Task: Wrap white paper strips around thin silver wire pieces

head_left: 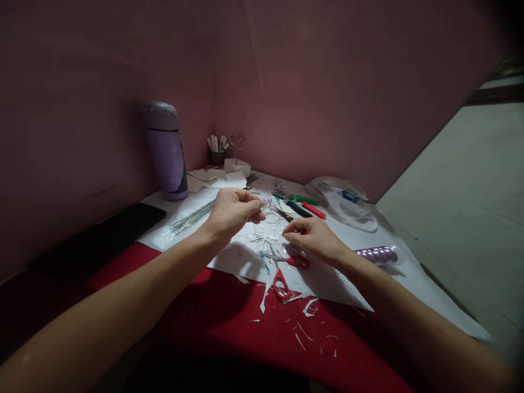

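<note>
My left hand (237, 213) is raised over the white paper, its thumb and fingers pinched at a small purple coiled piece (267, 204). To its right, my right hand (313, 237) has thumb and fingertips pressed together; anything between them is too small to make out. Red-handled scissors (281, 284) lie below and between the hands, among thin paper scraps (266, 239). Just beyond my right hand are black-handled pliers (298, 208) and a red tool (314, 210). A bundle of thin wires (188, 221) lies left of my left hand.
A purple bottle (166, 153) stands at the left, near a dark flat object (131, 226). Cut card pieces (221, 179) and a cup of white sticks (217, 157) are at the back. A plastic bag (344, 202) and purple ribbon roll (377, 255) lie right.
</note>
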{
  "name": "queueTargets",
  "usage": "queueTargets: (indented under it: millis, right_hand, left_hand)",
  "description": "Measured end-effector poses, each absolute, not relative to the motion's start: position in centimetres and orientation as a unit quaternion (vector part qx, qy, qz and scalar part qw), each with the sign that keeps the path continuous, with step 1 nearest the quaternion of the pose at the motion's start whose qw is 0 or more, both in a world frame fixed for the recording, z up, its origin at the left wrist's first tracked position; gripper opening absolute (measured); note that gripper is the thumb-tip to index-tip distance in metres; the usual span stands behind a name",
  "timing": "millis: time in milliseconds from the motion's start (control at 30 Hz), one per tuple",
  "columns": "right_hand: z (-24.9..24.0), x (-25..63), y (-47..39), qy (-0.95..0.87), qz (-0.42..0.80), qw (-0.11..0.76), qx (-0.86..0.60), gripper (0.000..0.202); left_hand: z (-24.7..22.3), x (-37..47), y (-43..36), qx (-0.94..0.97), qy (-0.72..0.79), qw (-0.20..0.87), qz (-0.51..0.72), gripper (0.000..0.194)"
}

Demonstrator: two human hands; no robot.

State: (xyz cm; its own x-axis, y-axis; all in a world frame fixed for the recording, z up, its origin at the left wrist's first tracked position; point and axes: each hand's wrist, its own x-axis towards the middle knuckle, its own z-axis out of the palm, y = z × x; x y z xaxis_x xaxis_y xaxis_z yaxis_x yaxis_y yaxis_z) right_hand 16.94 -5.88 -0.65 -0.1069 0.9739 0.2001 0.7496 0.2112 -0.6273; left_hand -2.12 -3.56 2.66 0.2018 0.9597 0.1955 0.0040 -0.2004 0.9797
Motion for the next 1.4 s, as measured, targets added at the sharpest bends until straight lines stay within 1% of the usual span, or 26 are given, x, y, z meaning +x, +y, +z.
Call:
queueTargets:
  millis: [133,333,500,633,733,900,1100,1233,1333,1400]
  right_hand:
    - [-0.5,16.2,-4.9,-0.740,0.171,0.271,-0.591,0.010]
    - [-0.1,13.7,-2.5,-0.760,0.119,0.224,-0.598,0.014]
    - [0.1,11.6,-0.7,-0.755,0.079,0.168,-0.628,0.009]
    - [-0.2,10.6,0.1,-0.745,0.076,0.131,-0.649,0.008]
    - [-0.2,10.2,0.2,-0.745,0.092,0.128,-0.648,0.010]
    - [0.8,10.8,-0.4,-0.740,0.169,0.180,-0.626,0.019]
    - [2.6,12.9,-2.1,-0.702,0.321,0.271,-0.576,0.013]
    - [4.0,14.1,-3.4,-0.680,0.357,0.305,-0.563,0.008]
    - [5.0,14.5,-4.1,-0.655,0.378,0.348,-0.554,0.008]
    - [5.4,14.9,-4.4,-0.637,0.388,0.381,-0.546,0.009]
  left_hand:
    - [2.8,-2.2,-3.4,0.583,0.393,0.485,0.520,0.009]
    - [3.0,-2.4,-3.1,0.550,0.383,0.492,0.556,0.010]
    - [3.0,-2.8,-2.9,0.536,0.377,0.498,0.568,0.009]
    - [3.3,-2.9,-3.0,0.522,0.376,0.507,0.574,0.010]
    - [3.4,-3.0,-3.0,0.514,0.375,0.511,0.578,0.011]
    - [3.2,-3.1,-2.8,0.513,0.370,0.506,0.587,0.009]
    - [3.5,-3.2,-2.8,0.503,0.375,0.503,0.594,0.009]
    - [3.7,-3.0,-2.9,0.503,0.381,0.506,0.588,0.011]
    - [3.5,-2.9,-3.0,0.501,0.382,0.517,0.579,0.010]
    - [3.3,-3.0,-2.9,0.497,0.379,0.543,0.561,0.008]
